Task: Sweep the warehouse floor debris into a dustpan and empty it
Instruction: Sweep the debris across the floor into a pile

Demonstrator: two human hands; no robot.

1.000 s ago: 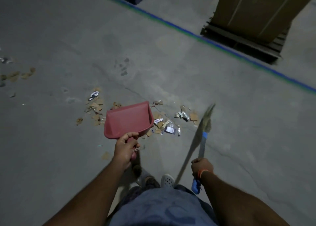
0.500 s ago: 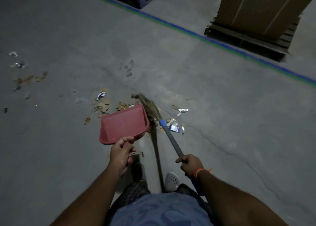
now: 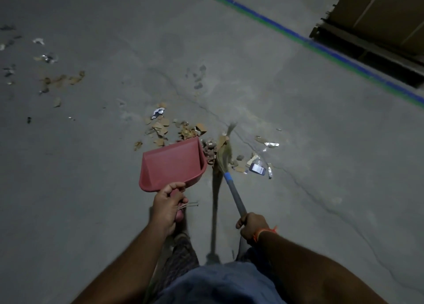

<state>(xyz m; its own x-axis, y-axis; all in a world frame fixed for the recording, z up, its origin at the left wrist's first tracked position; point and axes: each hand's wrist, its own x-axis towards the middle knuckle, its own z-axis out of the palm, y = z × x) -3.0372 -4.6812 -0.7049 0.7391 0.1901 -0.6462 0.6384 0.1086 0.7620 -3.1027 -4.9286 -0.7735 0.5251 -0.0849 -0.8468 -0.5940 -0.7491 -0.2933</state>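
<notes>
Two hands: the left hand (image 3: 169,203) is curled round the dustpan's handle; the right hand (image 3: 251,225) is wrapped round the broom's grey shaft.
Dustpan (image 3: 172,164): red plastic, on or just above the floor ahead of the person's feet, its wide mouth facing away toward the scraps; likely light and stiff, best held by the short handle at the back, as it is now.
Broom (image 3: 225,154): straw-like bristles bound by a blue collar (image 3: 228,177) to the shaft, standing just right of the dustpan's right wall; the bristles look soft and springy, so they should bend under pressure instead of scraping.
Near debris (image 3: 160,129): torn cardboard bits and shiny wrapper scraps lie just beyond the dustpan's mouth, with a clump between its right wall and the bristles; all of it looks light and easily scattered by a hard stroke.
Right scatter (image 3: 258,167): a small blue-and-white packet and foil strips lie to the right of the broom, outside the pan's reach.
Far debris (image 3: 60,80): a second patch lies well apart, up left on the concrete floor (image 3: 321,143).
Hidden: the dustpan's handle is mostly covered by the left hand; whether its front lip touches the floor cannot be told.
Cut off: the cardboard box on a pallet (image 3: 367,48) runs out of the top right corner; a floor line (image 3: 316,45) in blue passes before it.
Hard to make out: the light is dim, the bristle tip is blurred, and thin strands by the left hand cannot be identified.
</notes>
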